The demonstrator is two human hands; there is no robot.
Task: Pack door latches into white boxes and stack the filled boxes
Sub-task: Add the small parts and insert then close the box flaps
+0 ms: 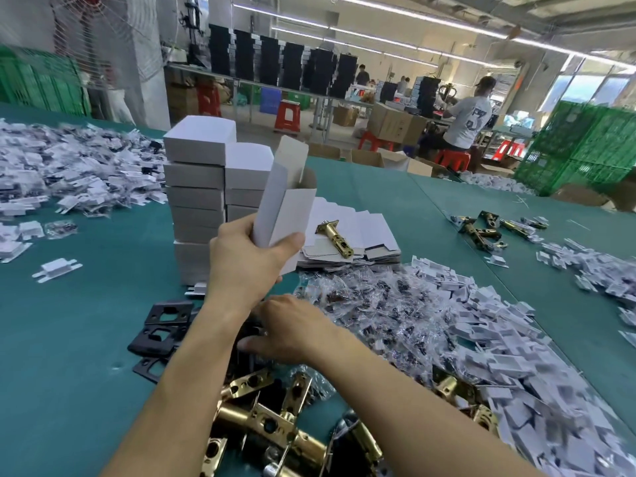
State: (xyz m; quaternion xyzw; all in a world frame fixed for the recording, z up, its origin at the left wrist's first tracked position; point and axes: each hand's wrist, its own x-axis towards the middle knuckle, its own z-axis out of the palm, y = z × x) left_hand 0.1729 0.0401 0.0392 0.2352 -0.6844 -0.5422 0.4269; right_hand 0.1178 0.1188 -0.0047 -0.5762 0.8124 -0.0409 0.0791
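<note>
My left hand (249, 256) holds an open white box (285, 201) upright above the green table, its top flap standing up. My right hand (292, 327) reaches down, palm down, onto a heap of black strike plates (165, 325); its fingers are hidden, so I cannot see whether it grips one. Brass door latches (275, 428) lie piled at the near edge below my forearms. One brass latch (335, 237) rests on a pile of flat unfolded boxes (354, 235). Two stacks of filled white boxes (199, 194) stand just behind my left hand.
Small clear screw bags and white paper inserts (430, 315) spread to the right, and another heap (69, 173) lies far left. More latches (488, 228) sit at the far right. Green crates (585, 146) and a seated worker (464, 115) are beyond the table.
</note>
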